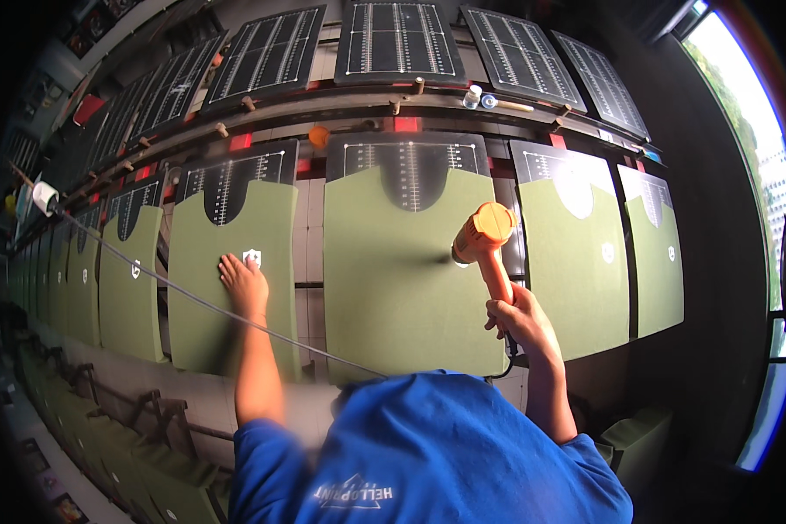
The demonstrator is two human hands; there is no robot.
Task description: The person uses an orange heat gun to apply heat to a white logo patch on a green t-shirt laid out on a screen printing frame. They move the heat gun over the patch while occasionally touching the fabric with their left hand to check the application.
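Observation:
My left hand (247, 286) lies with its fingers spread on a green fabric panel (203, 319), right beside a small white printed emblem (252, 258). In my right hand (529, 323) is an orange heat gun (495, 272), gripped by its handle. Its dark nozzle points left and down over the middle green fabric panel (402, 297), where the nozzle partly hides a white mark. Both panels are spread over black boards with white ruler markings, such as the middle board (467, 155).
More green panels (576, 279) on boards stretch to both sides. A grey cable (210, 304) crosses in front of my left forearm from a white fitting (45, 199). Beyond, a rail holds a small jar (472, 96); bare marked boards (399, 44) stand behind it.

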